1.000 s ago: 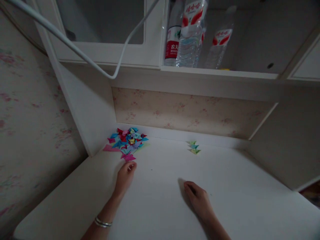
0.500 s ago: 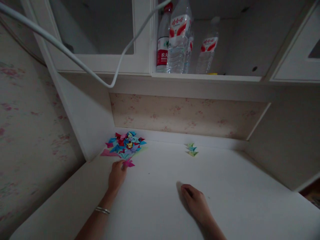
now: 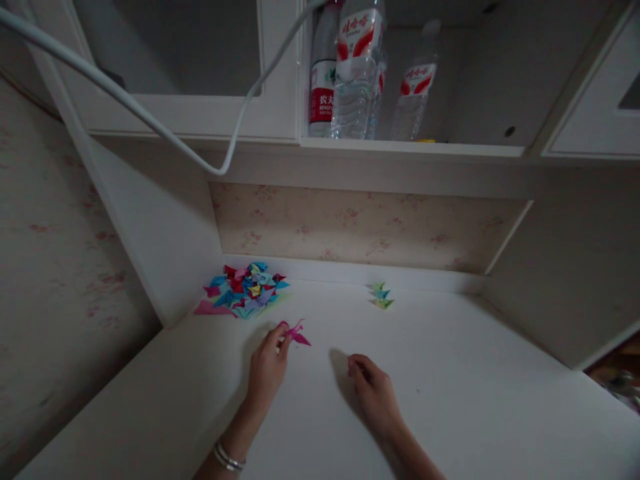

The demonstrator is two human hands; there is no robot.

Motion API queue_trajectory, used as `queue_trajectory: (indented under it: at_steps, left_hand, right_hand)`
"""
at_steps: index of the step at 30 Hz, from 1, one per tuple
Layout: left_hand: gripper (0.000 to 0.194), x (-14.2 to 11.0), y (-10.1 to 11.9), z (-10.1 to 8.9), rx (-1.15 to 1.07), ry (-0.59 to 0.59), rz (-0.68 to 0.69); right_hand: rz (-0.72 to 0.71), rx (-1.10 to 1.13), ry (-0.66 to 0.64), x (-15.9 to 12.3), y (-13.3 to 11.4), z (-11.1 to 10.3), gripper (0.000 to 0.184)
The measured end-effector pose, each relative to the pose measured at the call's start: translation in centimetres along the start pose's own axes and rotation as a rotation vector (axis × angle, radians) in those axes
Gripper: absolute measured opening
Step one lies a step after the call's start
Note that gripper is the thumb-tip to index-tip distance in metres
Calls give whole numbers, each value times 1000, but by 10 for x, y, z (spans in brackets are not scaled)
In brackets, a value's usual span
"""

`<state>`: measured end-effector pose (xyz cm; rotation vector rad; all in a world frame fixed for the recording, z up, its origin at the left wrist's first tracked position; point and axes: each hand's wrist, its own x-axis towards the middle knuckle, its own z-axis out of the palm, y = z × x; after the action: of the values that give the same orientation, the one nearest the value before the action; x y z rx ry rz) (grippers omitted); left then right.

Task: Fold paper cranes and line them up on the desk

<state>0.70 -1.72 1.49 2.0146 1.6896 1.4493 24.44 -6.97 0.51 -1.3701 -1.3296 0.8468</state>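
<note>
My left hand (image 3: 270, 360) pinches a magenta paper crane (image 3: 300, 335) between thumb and fingertips, a little above the white tabletop. Behind that hand, against the back left corner, lies a heap of folded paper cranes (image 3: 255, 288) in blue, red, pink, purple and yellow. My right hand (image 3: 373, 387) hovers low over the middle of the table, fingers curled together, and I see nothing in it. Farther back on the right, a short row of small cranes (image 3: 381, 295), green, blue and yellow-green, sits close to the back ledge.
Overhead, an open shelf (image 3: 410, 148) holds several clear plastic bottles (image 3: 353, 87). A white bent tube (image 3: 150, 130) crosses the upper left in front of a cabinet door. The white tabletop (image 3: 450, 400) ends at side panels left and right.
My left hand has taken the magenta crane from the front of the heap and carried it to the right. My right hand has shifted slightly left, and the view has moved a little.
</note>
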Motion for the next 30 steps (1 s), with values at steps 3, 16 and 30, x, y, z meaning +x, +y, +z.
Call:
queue_trajectory:
  at_steps: [3,16,30]
  left_hand:
    - [18,-7,39,15,-53,2,77]
    - [36,-37,55,23,-104,-252,493]
    - [39,-37,68,14,-234,-440,471]
  right_hand:
    - [61,333,21,2,-10,34,43]
    - [175,718,91,1,-21,41,47]
    - [272,752,90,3,-15,31,32]
